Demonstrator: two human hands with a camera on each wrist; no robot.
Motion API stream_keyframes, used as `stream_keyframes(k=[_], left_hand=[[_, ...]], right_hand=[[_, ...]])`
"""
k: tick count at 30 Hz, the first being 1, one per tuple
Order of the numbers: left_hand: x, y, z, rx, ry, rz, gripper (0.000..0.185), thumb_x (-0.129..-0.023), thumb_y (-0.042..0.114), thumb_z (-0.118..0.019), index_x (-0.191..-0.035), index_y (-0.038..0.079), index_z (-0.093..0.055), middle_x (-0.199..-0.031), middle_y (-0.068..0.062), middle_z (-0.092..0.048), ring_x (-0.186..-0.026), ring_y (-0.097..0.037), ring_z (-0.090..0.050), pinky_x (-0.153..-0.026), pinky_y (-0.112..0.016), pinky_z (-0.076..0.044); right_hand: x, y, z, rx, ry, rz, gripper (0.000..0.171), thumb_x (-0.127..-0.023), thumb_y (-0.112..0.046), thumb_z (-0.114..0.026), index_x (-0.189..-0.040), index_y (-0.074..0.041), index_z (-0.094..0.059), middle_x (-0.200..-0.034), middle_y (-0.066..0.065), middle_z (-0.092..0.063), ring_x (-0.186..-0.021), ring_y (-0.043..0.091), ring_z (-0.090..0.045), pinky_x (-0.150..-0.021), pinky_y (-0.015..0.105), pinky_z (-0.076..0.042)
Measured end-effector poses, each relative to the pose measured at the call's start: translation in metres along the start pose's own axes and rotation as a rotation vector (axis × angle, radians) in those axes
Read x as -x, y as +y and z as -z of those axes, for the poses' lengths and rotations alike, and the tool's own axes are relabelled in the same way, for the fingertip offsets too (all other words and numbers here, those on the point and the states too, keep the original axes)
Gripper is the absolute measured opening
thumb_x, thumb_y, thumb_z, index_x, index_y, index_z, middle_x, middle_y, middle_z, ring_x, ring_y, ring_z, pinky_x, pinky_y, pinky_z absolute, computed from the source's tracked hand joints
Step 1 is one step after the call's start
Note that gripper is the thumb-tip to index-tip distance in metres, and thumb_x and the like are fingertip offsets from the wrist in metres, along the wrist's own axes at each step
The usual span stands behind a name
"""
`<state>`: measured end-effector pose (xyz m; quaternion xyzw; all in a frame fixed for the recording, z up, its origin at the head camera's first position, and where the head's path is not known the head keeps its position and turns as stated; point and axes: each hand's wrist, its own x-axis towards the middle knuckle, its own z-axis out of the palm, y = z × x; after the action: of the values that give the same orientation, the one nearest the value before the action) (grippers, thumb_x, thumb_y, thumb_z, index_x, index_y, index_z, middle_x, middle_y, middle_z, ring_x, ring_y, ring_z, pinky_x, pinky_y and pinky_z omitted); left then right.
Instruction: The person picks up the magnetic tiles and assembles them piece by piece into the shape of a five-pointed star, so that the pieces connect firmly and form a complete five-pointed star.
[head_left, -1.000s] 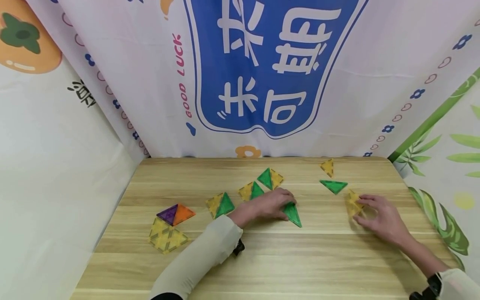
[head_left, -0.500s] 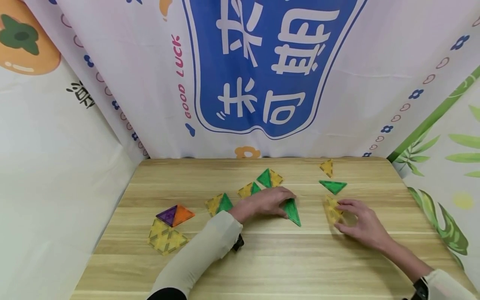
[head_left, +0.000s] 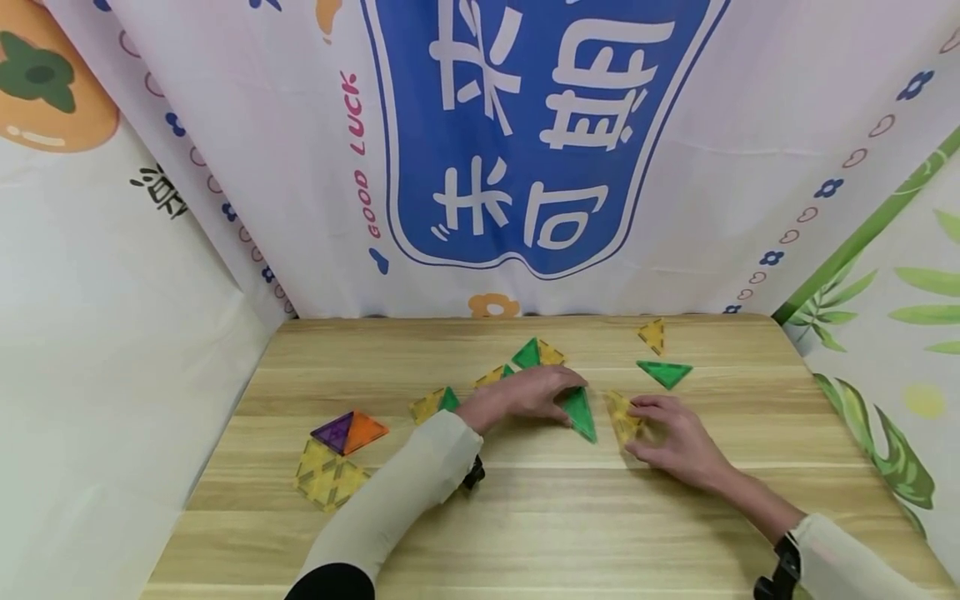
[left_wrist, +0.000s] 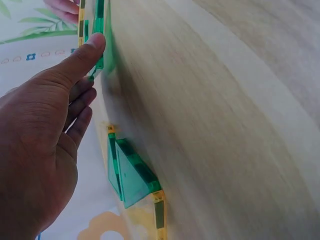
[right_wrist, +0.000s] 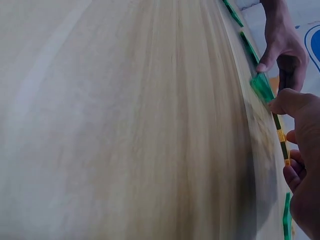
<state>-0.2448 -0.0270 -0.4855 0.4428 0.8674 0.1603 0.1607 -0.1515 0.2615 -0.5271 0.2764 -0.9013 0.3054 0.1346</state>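
Since a moment ago, right hand (head_left: pixel 675 437) has slid its yellow triangle (head_left: pixel 622 414) left across the table (head_left: pixel 525 525), fingers pinching it, just right of the green triangle (head_left: pixel 581 412) under left hand's (head_left: pixel 525 396) straight fingertips.

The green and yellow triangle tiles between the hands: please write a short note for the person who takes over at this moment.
Left hand: fingers rest flat on the green triangle tile, keeping it on the table.
Right hand: fingertips pinch the yellow triangle tile, just right of the green one.
Done: the two tiles lie close, edge facing edge.
Left: they seem not yet joined; probably close the gap.
Several pairs already lie behind the left hand; a loose green triangle and small yellow triangle wait at the far right.
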Motion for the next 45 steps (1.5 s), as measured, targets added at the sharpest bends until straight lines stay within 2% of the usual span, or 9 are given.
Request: stream_keyframes(k=[3,6,18,24,28,32,37,41,45], left_hand=[[-0.001,-0.004,-0.001,-0.005,-0.003,0.001,0.069,-0.095,0.032,-0.083,-0.153,0.008,-0.055,-0.155,-0.006,-0.058,-0.144,-0.017,-0.052,-0.120,-0.028,-0.040],[-0.001,-0.006,-0.001,-0.015,-0.005,-0.001,0.069,-0.095,0.032,-0.082,-0.154,0.008,-0.055,-0.155,-0.006,-0.058,-0.145,-0.017,-0.052,-0.120,-0.028,-0.040],[-0.001,-0.013,0.002,-0.056,-0.005,-0.013,0.067,-0.095,0.032,-0.082,-0.153,0.009,-0.056,-0.153,-0.005,-0.059,-0.144,-0.017,-0.052,-0.119,-0.028,-0.041],[-0.002,-0.015,0.003,-0.047,-0.007,-0.016,0.065,-0.095,0.031,-0.083,-0.151,0.010,-0.058,-0.151,-0.004,-0.061,-0.142,-0.016,-0.054,-0.118,-0.028,-0.042],[-0.001,-0.016,0.003,-0.032,-0.006,0.001,0.065,-0.095,0.030,-0.083,-0.152,0.011,-0.058,-0.152,-0.003,-0.060,-0.142,-0.016,-0.054,-0.118,-0.028,-0.042],[0.001,-0.014,0.004,-0.049,0.000,0.014,0.072,-0.096,0.039,-0.080,-0.157,0.012,-0.052,-0.160,-0.003,-0.052,-0.149,-0.017,-0.046,-0.122,-0.029,-0.038],[-0.001,-0.001,0.003,-0.087,0.008,0.007,0.077,-0.101,0.049,-0.071,-0.163,0.012,-0.042,-0.168,-0.003,-0.040,-0.156,-0.018,-0.035,-0.126,-0.029,-0.031],[-0.010,0.016,-0.003,-0.150,0.009,-0.002,0.078,-0.103,0.055,-0.063,-0.165,0.015,-0.037,-0.172,-0.002,-0.034,-0.159,-0.018,-0.029,-0.129,-0.031,-0.026],[-0.026,0.033,-0.012,-0.199,0.004,-0.008,0.082,-0.104,0.061,-0.057,-0.168,0.017,-0.032,-0.174,-0.002,-0.027,-0.161,-0.018,-0.023,-0.131,-0.031,-0.019]], right_hand=[[-0.007,-0.003,-0.008,0.000,-0.019,-0.019,0.047,-0.072,-0.014,-0.097,-0.114,-0.002,-0.080,-0.126,0.013,-0.072,-0.118,0.037,-0.065,-0.099,0.050,-0.052],[-0.014,-0.005,-0.014,0.011,-0.043,-0.045,0.047,-0.074,-0.017,-0.096,-0.115,-0.001,-0.080,-0.127,0.015,-0.072,-0.119,0.038,-0.065,-0.099,0.057,-0.053],[-0.031,-0.013,-0.031,-0.007,-0.064,-0.053,0.045,-0.076,-0.022,-0.095,-0.113,-0.001,-0.079,-0.126,0.015,-0.072,-0.118,0.037,-0.065,-0.099,0.056,-0.054],[-0.033,-0.016,-0.039,-0.001,-0.037,-0.046,0.043,-0.076,-0.019,-0.095,-0.111,-0.001,-0.080,-0.124,0.014,-0.072,-0.115,0.035,-0.065,-0.096,0.055,-0.056],[-0.035,-0.015,-0.039,-0.002,-0.060,-0.053,0.044,-0.079,-0.022,-0.095,-0.115,-0.001,-0.079,-0.128,0.015,-0.071,-0.119,0.036,-0.065,-0.099,0.055,-0.055],[-0.034,-0.008,-0.027,-0.030,-0.090,-0.056,0.044,-0.084,-0.020,-0.092,-0.120,0.000,-0.077,-0.134,0.018,-0.069,-0.125,0.040,-0.063,-0.103,0.059,-0.052],[-0.034,0.016,0.002,-0.006,-0.061,-0.057,0.035,-0.090,-0.008,-0.084,-0.122,0.004,-0.074,-0.135,0.025,-0.068,-0.126,0.047,-0.061,-0.106,0.067,-0.047],[-0.037,0.042,0.027,0.034,-0.056,-0.081,0.033,-0.093,-0.005,-0.080,-0.122,0.007,-0.073,-0.134,0.029,-0.066,-0.124,0.052,-0.060,-0.104,0.070,-0.047],[-0.044,0.067,0.051,0.023,-0.124,-0.127,0.037,-0.098,-0.007,-0.074,-0.131,0.010,-0.067,-0.140,0.033,-0.060,-0.127,0.056,-0.056,-0.101,0.072,-0.048]])
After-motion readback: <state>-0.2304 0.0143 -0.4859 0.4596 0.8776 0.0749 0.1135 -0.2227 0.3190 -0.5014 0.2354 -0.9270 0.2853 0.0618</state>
